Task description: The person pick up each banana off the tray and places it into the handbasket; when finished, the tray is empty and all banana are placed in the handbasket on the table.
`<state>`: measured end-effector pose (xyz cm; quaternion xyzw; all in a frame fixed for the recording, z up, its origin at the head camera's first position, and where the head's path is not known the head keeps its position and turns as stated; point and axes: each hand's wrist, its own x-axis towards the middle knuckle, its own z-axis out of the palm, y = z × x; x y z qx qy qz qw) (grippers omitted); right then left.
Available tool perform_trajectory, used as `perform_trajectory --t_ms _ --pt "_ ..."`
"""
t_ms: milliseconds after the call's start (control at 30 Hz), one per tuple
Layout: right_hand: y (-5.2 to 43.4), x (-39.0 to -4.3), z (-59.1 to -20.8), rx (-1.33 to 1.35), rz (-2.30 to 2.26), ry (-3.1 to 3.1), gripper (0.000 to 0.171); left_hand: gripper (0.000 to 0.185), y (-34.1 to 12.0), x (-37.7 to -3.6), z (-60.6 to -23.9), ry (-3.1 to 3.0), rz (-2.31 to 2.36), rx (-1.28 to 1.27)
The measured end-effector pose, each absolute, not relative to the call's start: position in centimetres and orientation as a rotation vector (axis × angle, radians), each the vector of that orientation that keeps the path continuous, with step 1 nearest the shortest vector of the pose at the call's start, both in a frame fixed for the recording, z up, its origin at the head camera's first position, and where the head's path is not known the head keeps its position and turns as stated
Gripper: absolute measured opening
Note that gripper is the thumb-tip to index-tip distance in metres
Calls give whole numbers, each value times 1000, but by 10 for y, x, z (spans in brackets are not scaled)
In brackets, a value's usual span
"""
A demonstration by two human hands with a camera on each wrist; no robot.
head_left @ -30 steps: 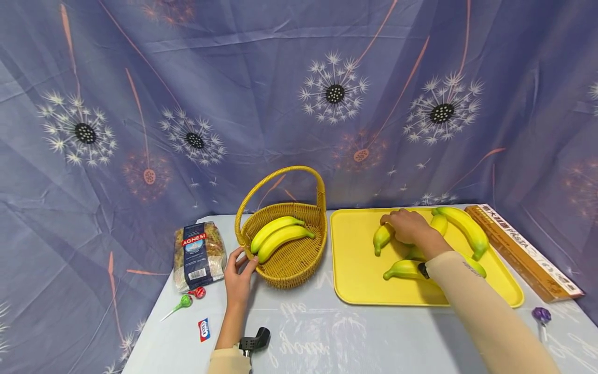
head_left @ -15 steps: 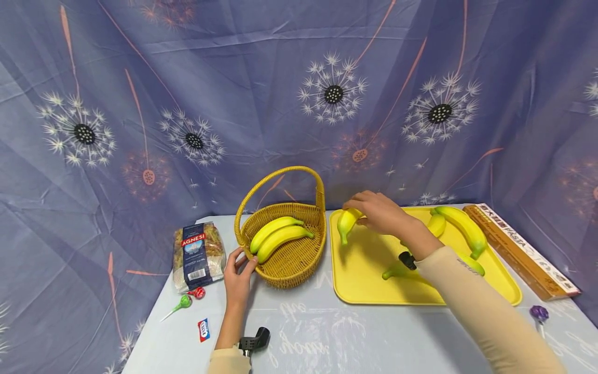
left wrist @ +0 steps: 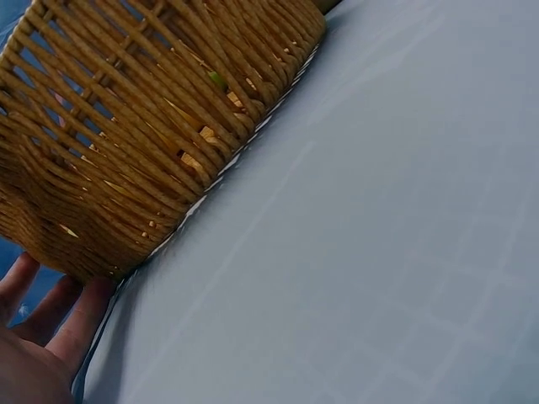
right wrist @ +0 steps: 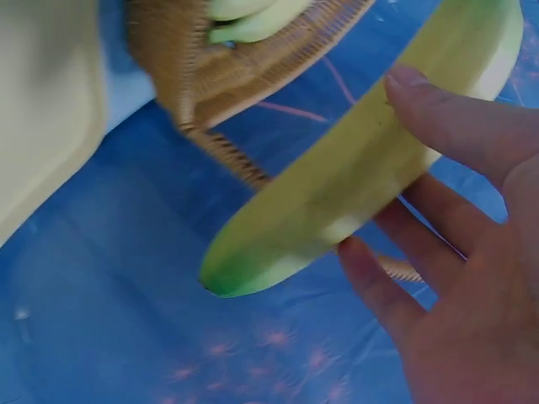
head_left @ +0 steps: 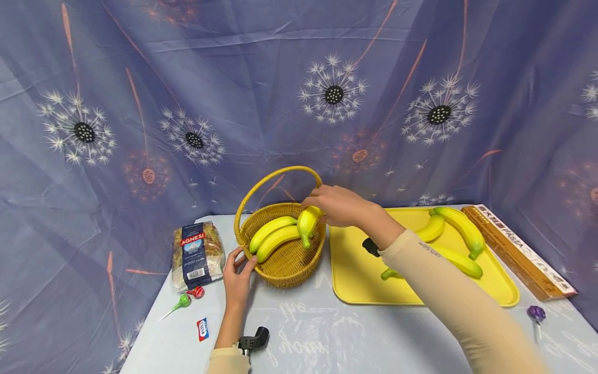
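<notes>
While gripped in the right hand [head_left: 338, 205] above the woven wicker basket [head_left: 285, 262], small yellow banana [head_left: 307, 222] hangs unreleased. Two bananas [head_left: 273, 236] already inside; three left on the yellow plastic tray [head_left: 359, 275]. Left hand [head_left: 237, 278] loosely steadying the basket's wall.

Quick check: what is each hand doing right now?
Left hand: open, fingers resting against the wicker basket.
Right hand: holding a banana over the basket.
</notes>
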<state>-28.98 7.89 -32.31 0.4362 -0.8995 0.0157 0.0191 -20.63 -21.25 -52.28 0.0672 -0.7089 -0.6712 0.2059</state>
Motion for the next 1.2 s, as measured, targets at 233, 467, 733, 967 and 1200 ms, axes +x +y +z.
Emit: perform_trajectory --t_ms 233,467,733,967,1200 --pt "39 -298 -321 1385 -72 -2971 48 44 -214 -206 -523 -1988 -1851 199" --pt "1 -306 -335 1332 -29 -3179 47 43 -216 -200 -524 -1990 -1851 204" --pt "-27 -304 -361 1244 -211 -3194 36 46 -212 -205 -525 -1984 -1859 191" --pt "-46 -300 -370 1253 -273 -3212 41 45 -213 -205 -525 -1979 -1853 215" --pt "-52 -300 -379 1248 -332 -3209 22 40 -213 -207 -525 -1984 -1831 195"
